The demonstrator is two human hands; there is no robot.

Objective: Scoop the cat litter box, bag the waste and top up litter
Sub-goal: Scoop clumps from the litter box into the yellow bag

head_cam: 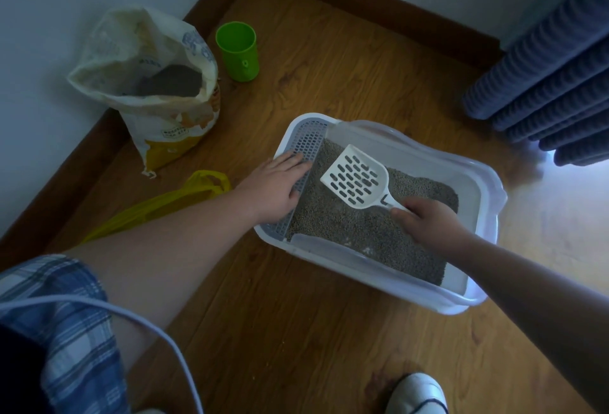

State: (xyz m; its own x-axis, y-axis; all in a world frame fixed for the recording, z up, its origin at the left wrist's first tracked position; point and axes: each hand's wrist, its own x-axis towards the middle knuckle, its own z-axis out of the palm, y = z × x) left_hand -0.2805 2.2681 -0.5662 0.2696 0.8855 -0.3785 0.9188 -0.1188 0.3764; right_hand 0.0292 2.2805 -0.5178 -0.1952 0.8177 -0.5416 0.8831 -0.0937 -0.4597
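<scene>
Down on the wooden floor (296, 331), tucked into the corner of the room, sits the white litter box (362, 277), and both hands are at it. Left hand (273, 186) lies flat, fingers straight and a little spread, palm down on the grey slotted ledge (304, 146) at the box's left end, holding nothing, just resting there. Right hand (428, 219) is over the near-right part of the tray, fingers curled round the handle of the white scoop (354, 179), a full wrap. The scoop's slotted head points away toward the far-left corner, sitting over the grey litter (362, 232); whether its edge touches the grains I cannot tell. Litter covers the bottom of the box, its surface uneven. Off to the left, against the wall, stands the open litter sack (148, 110), white and yellow, grey litter showing in its mouth. Just beside it to the right, an upright green cup (237, 51). Nearer the person, a yellow plastic bag (164, 206) lies on the floor between sack and box, partly hidden behind the left forearm. A blue curtain (553, 67) hangs at upper right, bright light on the floor below it. At the bottom edge, a white shoe (417, 392); at lower left, plaid cloth (66, 314) with a white cable (171, 344) across it.
</scene>
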